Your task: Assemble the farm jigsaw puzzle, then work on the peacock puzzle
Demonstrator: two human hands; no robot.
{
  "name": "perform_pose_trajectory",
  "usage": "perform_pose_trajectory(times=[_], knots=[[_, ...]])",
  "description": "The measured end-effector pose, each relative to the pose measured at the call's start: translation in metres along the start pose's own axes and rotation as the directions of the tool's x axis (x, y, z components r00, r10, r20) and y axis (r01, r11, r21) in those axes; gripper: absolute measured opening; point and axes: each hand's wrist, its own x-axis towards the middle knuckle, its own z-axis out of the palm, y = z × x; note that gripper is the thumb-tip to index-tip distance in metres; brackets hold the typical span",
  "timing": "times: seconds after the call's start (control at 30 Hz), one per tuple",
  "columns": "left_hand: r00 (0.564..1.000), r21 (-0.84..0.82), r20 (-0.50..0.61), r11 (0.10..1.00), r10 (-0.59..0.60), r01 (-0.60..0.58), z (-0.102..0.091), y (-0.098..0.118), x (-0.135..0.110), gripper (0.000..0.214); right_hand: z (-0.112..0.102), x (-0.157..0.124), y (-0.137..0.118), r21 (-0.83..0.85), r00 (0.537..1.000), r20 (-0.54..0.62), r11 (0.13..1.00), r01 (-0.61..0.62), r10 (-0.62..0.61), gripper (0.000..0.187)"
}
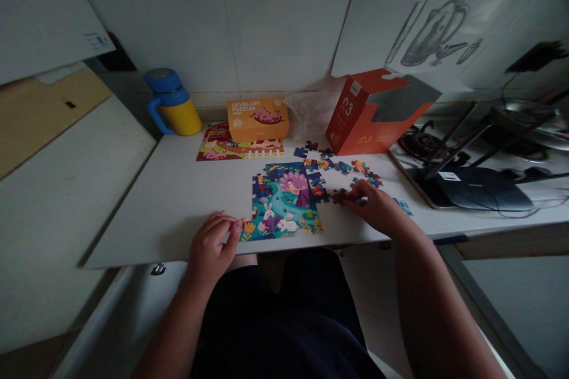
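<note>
A partly joined jigsaw puzzle [288, 204] lies on the white worktop, showing a pink peacock and two white rabbits. At its lower left corner rests my left hand [214, 244], thumb and forefinger closed together; whatever is between them is hidden or too small to make out. My right hand [373, 206], to the right of the puzzle, pinches a dark puzzle piece [340, 196] just above or on the worktop. Several loose puzzle pieces [342, 167] are spread behind and around that hand. A few joined pieces [317, 186] lie along the puzzle's right edge.
Behind are a farm-scene puzzle [217, 145], an orange puzzle box [258, 121], clear plastic wrap [311, 115] and a blue-yellow flask [178, 109]. A tall open red box [355, 121] stands at back right, beside a black router [480, 186] and a stove burner [424, 142].
</note>
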Motion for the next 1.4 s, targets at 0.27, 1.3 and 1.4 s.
perform_pose_trajectory(times=[0.27, 1.3, 1.4], knots=[[1.0, 0.019, 0.009, 0.999, 0.029, -0.03, 0.001, -0.001, 0.001, 0.015, 0.03, -0.007, -0.057, 0.471, 1.0, 0.011, 0.882, 0.015, -0.023, 0.027], [0.999, 0.063, -0.001, 0.997, 0.053, -0.053, 0.002, -0.001, 0.002, 0.014, 0.01, 0.004, 0.013, -0.281, 0.966, -0.233, 0.943, -0.176, 0.111, 0.04], [0.998, 0.066, 0.0, 0.996, 0.057, -0.057, 0.002, -0.002, 0.002, 0.013, 0.011, 0.007, 0.01, -0.265, 0.978, -0.196, 0.956, -0.125, 0.074, 0.04]])
